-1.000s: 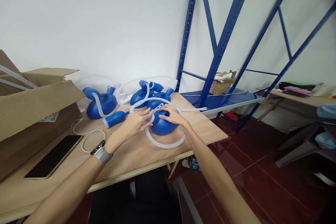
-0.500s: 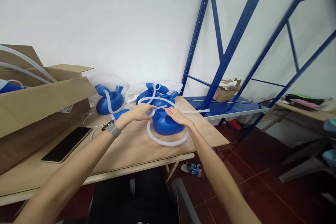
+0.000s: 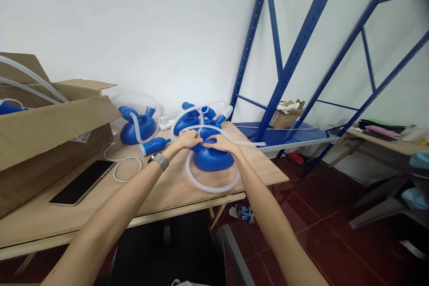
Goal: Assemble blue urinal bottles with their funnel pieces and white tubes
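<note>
A rounded blue urinal bottle (image 3: pixel 213 161) stands near the table's front edge, with a translucent hose (image 3: pixel 211 189) looping around its base. My left hand (image 3: pixel 190 139) is closed at the left of the bottle's top and covers its mouth. From the other side, my right hand (image 3: pixel 220 143) reaches over the top with its fingers curled in, and both sets of fingertips come close together there. Just what the fingertips press on is hidden. Behind my hands are more blue bottles (image 3: pixel 185 121) with hoses. A loose blue funnel-like piece (image 3: pixel 154 146) lies left of my left wrist.
At the left stands an open cardboard box (image 3: pixel 56 129) with hoses and blue parts. A dark-screened phone (image 3: pixel 82 183) and a white cable (image 3: pixel 129 159) lie beside it. Another blue bottle (image 3: pixel 138 129) is near the wall. Blue metal shelving (image 3: pixel 284 71) rises beyond the table's right end.
My left hand has shifted over the bottle's mouth, which showed before. My right hand's fingers, flatter earlier, now curl inward toward the left fingertips. The loose blue piece shows more fully.
</note>
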The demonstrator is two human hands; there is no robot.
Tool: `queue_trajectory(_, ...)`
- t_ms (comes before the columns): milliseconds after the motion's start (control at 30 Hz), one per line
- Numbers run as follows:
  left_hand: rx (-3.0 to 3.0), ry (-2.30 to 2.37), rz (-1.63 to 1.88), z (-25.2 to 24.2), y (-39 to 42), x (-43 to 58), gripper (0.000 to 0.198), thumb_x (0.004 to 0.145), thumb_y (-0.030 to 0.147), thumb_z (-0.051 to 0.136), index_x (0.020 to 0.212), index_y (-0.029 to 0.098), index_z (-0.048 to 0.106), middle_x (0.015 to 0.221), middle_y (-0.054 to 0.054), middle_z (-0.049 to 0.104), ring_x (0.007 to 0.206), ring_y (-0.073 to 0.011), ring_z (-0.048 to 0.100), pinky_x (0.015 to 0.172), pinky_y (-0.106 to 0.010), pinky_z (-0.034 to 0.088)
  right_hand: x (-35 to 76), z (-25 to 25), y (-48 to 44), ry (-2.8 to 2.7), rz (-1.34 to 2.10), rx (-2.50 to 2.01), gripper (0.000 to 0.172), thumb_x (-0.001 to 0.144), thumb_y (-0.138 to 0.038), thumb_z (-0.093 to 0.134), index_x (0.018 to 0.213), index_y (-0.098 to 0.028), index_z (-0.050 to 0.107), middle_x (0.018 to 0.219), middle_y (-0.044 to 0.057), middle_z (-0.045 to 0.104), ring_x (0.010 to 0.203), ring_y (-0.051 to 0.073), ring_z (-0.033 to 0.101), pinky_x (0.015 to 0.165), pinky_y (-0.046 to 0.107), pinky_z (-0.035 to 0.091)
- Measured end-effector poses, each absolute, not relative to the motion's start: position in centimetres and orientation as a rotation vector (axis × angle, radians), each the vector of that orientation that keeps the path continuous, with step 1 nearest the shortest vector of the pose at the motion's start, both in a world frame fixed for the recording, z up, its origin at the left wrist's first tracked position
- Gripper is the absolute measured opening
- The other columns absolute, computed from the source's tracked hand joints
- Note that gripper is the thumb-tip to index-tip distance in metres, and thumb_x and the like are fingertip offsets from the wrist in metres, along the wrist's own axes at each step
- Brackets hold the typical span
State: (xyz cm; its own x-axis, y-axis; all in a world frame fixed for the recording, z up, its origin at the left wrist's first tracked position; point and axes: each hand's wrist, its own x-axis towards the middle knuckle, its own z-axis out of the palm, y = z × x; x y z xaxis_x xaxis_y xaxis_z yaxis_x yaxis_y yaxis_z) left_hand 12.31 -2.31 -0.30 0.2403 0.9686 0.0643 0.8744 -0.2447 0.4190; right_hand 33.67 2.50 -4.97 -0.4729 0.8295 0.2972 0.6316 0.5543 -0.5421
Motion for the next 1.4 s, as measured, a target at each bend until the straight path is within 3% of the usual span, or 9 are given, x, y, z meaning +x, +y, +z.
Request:
queue_trajectory(100, 2.235, 1.724, 0.451, -0.4, -2.6, 12.2, 0.035, 0.099, 0.051, 0.066, 0.097, 0.016, 0.071, 0.098, -0.004, 0.073, 0.096, -0.0223, 0.070, 0.094, -0.044, 0.056, 33.4, -4.5, 2.2, -2.266, 0.607, -1.386, 0.062, 0.077, -0.071, 0.084, 0.116, -0.022, 0.083, 0.117, 0.011, 0.081, 0.103, 0.033, 0.076, 0.090, 0.040, 0.058)
queue_trajectory(400, 2.217, 1.832, 0.575, -0.8, -3.0, 12.6, 0.032, 0.090, 0.042, 0.062, 0.065, 0.022, 0.060, 0.075, -0.003, 0.072, 0.086, -0.0248, 0.070, 0.084, -0.036, 0.047, 32.5, -3.8, 1.6, -2.191, 0.601, -1.535, 0.060, 0.071, -0.075, 0.084, 0.101, -0.023, 0.084, 0.102, 0.010, 0.082, 0.097, 0.033, 0.077, 0.083, 0.039, 0.060)
queue_trajectory(767, 2.158, 2.064, 0.733, -2.7, -2.4, 13.6, 0.011, 0.077, 0.024, 0.064, 0.067, 0.021, 0.069, 0.078, -0.012, 0.077, 0.092, -0.0321, 0.075, 0.081, -0.036, 0.045, 31.7, -3.6, 0.6, -2.129, 0.535, -1.637, 0.055, 0.075, -0.070, 0.083, 0.098, -0.021, 0.082, 0.104, 0.009, 0.082, 0.101, 0.029, 0.076, 0.081, 0.030, 0.054)
queue_trajectory(900, 2.214, 2.056, 0.817, -3.0, -2.7, 13.7, 0.013, 0.080, 0.023, 0.063, 0.072, 0.019, 0.072, 0.077, -0.014, 0.076, 0.090, -0.0332, 0.076, 0.084, -0.039, 0.048, 31.4, -3.8, 0.5, -2.097, 0.472, -1.692, 0.056, 0.077, -0.074, 0.079, 0.095, -0.021, 0.080, 0.101, 0.010, 0.081, 0.103, 0.031, 0.075, 0.084, 0.032, 0.053)
queue_trajectory(1000, 2.327, 1.990, 0.948, -3.3, -3.8, 13.1, 0.029, 0.090, 0.031, 0.062, 0.109, 0.014, 0.075, 0.109, -0.018, 0.079, 0.112, -0.0364, 0.072, 0.102, -0.046, 0.048, 31.1, -4.2, 0.2, -2.079, 0.448, -1.698, 0.057, 0.077, -0.074, 0.078, 0.100, -0.022, 0.080, 0.111, 0.012, 0.081, 0.110, 0.034, 0.074, 0.090, 0.035, 0.053)
queue_trajectory(1100, 2.480, 1.883, 1.102, -4.7, -5.5, 11.7, 0.057, 0.095, 0.045, 0.063, 0.141, 0.012, 0.060, 0.154, -0.024, 0.056, 0.149, -0.0394, 0.046, 0.123, -0.054, 0.034, 30.8, -4.8, 0.1, -1.972, 0.412, -1.641, 0.060, 0.076, -0.073, 0.079, 0.104, -0.019, 0.079, 0.114, 0.016, 0.079, 0.115, 0.037, 0.072, 0.098, 0.041, 0.052)
queue_trajectory(1233, 2.886, 1.431, 1.183, -7.8, -7.9, 8.8, 0.055, 0.099, 0.050, 0.061, 0.143, 0.016, 0.060, 0.166, -0.024, 0.041, 0.157, -0.0406, 0.035, 0.125, -0.060, 0.034, 32.6, -4.9, 0.6, -1.633, 0.422, -1.279, 0.057, 0.084, -0.067, 0.071, 0.112, -0.018, 0.076, 0.112, 0.014, 0.077, 0.115, 0.031, 0.069, 0.104, 0.042, 0.051)
queue_trajectory(1333, 3.026, 1.335, 1.075, -9.5, -8.9, 7.3, 0.050, 0.101, 0.045, 0.061, 0.144, 0.019, 0.062, 0.177, -0.022, 0.020, 0.163, -0.0431, 0.021, 0.125, -0.063, 0.033, 37.6, -5.1, 0.6, -1.432, 0.349, -1.242, 0.062, 0.099, -0.060, 0.048, 0.140, -0.016, 0.063, 0.142, 0.019, 0.063, 0.137, 0.031, 0.055, 0.116, 0.046, 0.043)
queue_trajectory(1400, 3.050, 1.364, 1.041, -10.0, -9.0, 7.0, 0.047, 0.102, 0.039, 0.061, 0.144, 0.018, 0.063, 0.178, -0.023, 0.014, 0.164, -0.0440, 0.018, 0.125, -0.064, 0.032, 42.1, -5.9, 0.4, -1.103, 0.187, -1.352, 0.069, 0.092, -0.053, 0.059, 0.151, -0.018, 0.053, 0.158, 0.021, 0.046, 0.152, 0.036, 0.039, 0.125, 0.053, 0.031)
